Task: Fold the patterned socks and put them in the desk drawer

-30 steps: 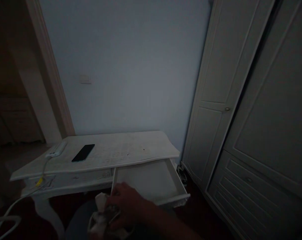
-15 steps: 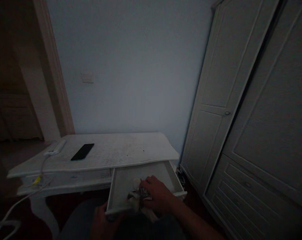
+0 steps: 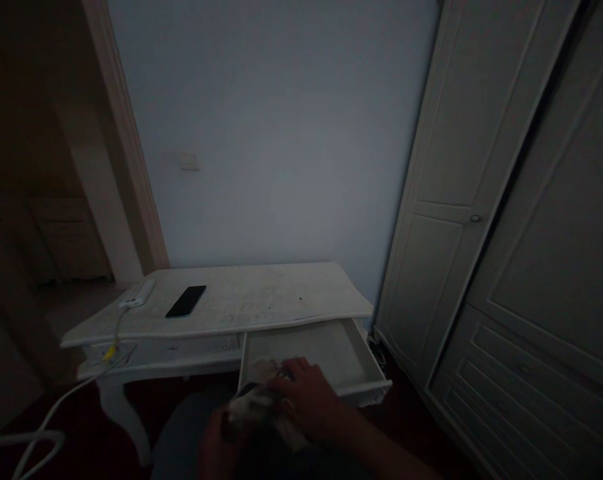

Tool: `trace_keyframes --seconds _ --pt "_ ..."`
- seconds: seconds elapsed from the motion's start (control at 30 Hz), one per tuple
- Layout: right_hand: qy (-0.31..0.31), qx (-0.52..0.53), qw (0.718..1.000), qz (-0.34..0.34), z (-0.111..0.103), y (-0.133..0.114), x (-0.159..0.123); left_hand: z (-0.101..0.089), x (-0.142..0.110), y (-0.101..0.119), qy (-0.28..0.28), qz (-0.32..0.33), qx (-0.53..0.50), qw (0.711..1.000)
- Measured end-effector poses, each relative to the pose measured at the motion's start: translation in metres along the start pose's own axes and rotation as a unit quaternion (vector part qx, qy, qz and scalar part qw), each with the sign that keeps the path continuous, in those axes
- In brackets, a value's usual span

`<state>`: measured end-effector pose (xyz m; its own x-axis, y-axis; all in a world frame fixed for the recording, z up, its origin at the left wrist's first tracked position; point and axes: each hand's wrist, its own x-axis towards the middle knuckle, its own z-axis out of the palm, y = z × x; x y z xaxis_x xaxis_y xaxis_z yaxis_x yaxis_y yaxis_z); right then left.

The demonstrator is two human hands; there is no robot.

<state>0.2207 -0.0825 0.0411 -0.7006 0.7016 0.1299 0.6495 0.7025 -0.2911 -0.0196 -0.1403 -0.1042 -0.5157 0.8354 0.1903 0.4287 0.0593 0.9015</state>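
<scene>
A crumpled bundle of light and dark material, apparently cloth (image 3: 256, 403), is at the front of a pulled-out white drawer (image 3: 364, 350), partly over its front edge. My right hand (image 3: 308, 400) is closed around the bundle's right side, its back toward me. At the bundle's left end is my left hand (image 3: 218, 440), low in the view and dim, with its fingers curled against the material. Motion blur and poor light hide the exact folds and some fingertips. The bare bottom of the drawer shows behind my right hand.
The drawer belongs to a worn white desk (image 3: 251, 287) against the wall. On it lie a black phone (image 3: 186, 301) and a white power strip (image 3: 138, 293), with a white cable (image 3: 56, 403) hanging left. A white wardrobe (image 3: 441, 267) stands at the right.
My left hand has left the drawer's front left corner and come to the bundle. The bundle has shifted toward me and left with my right hand. The view has turned slightly left.
</scene>
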Motion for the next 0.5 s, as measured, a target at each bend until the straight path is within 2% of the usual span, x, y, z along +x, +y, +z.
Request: trace_keyframes --seconds 0.13,0.2,0.23,0.33,0.43,0.5 --pt "-0.008 0.01 0.998 0.057 -0.032 0.065 -0.064 0.0 -0.005 0.008 0.006 0.003 -0.004 1.0" --pt "-0.025 -0.003 0.997 0.073 -0.032 0.076 -0.074 0.0 -0.005 0.013 0.009 0.017 -0.024 1.0" --pt "-0.033 -0.021 0.996 0.076 -0.027 0.074 -0.071 0.0 -0.004 0.014 0.01 0.019 -0.035 0.999" --pt "-0.02 -0.074 0.997 0.032 0.005 0.04 -0.034 0.0 -0.001 0.01 0.013 0.013 -0.057 0.998" --pt "0.003 -0.041 0.997 -0.062 0.039 -0.011 0.02 0.001 0.003 -0.003 0.003 0.005 -0.077 0.997" --pt "0.019 -0.028 0.994 -0.107 0.051 -0.034 0.046 0.0 0.005 -0.012 0.014 0.007 -0.059 0.998"
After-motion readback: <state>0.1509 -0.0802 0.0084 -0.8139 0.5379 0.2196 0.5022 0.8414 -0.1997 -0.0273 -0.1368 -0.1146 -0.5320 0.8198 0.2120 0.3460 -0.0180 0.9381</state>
